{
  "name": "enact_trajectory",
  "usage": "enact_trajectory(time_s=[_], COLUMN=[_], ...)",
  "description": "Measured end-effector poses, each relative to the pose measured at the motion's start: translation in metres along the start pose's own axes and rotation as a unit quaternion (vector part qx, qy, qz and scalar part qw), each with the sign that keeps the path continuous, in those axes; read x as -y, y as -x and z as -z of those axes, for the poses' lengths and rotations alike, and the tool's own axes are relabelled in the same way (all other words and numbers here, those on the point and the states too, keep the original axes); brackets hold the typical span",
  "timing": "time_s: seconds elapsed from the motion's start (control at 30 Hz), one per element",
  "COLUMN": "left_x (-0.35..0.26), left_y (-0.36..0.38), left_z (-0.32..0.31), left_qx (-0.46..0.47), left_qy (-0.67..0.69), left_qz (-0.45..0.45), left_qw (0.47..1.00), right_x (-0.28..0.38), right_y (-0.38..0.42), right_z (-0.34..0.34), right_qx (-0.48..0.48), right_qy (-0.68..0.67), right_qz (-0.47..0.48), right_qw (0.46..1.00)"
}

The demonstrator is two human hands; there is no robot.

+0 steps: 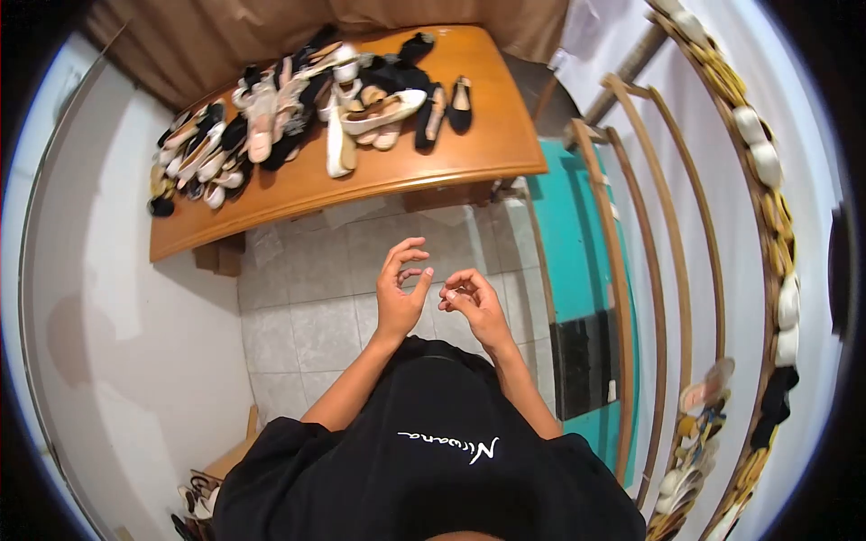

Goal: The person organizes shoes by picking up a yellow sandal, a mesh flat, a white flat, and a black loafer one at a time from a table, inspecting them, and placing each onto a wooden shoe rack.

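Note:
My left hand point(403, 290) is raised in front of my chest. Its fingers are bent but spread apart, and I see nothing in them. Close beside it on the right is my right hand point(476, 308), its fingers curled in towards the thumb, with no object visible there. The two hands do not touch. Beyond them, a brown wooden table point(505, 135) bears a heap of shoes, among them a white flat shoe point(388, 112), a pale sandal point(261, 126) and a pair of black flats whose right one point(460, 106) stands near the table's right part.
Wooden racks point(663, 198) stand at my right, one holding several sandals point(695, 451). More white and yellow footwear point(767, 162) lines the far right. A teal panel point(568, 243) lies beside the tiled floor point(316, 329). Shoes point(197, 496) sit low at the left, near a white wall point(126, 270).

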State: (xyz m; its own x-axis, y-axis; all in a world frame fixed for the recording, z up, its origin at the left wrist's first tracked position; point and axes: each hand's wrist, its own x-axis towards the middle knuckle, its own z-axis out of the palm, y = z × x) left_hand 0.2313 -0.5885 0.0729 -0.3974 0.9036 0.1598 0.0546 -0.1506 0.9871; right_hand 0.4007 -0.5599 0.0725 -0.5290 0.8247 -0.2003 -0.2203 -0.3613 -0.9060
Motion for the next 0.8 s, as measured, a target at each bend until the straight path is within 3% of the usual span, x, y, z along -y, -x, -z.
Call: enact_trajectory(time_s=[0.23,0.57,0.7,0.8], left_x=[0.006,0.049,0.060,0.065], left_y=[-0.017,-0.041,-0.078,-0.125], left_z=[0.111,0.191,0.228,0.263], left_qx=[-0.084,-0.214,-0.253,-0.230], left_qy=[-0.057,0.003,0.002,-0.020], left_qz=[0.026,0.087,0.119,0.119], left_qw=[0.995,0.973,0.960,0.966], right_x=[-0.032,-0.052,-0.062,-0.061], right_y=[-0.072,-0.165,-0.227,-0.283], right_z=[-0.079,-0.139,-0.161,-0.176], right_qx=[0.071,0.163,0.192,0.209], right_qy=[-0.001,0.028,0.026,0.021], right_qz=[-0.049,-0.129,-0.138,-0.148], right_qw=[0.996,0.978,0.971,0.966])
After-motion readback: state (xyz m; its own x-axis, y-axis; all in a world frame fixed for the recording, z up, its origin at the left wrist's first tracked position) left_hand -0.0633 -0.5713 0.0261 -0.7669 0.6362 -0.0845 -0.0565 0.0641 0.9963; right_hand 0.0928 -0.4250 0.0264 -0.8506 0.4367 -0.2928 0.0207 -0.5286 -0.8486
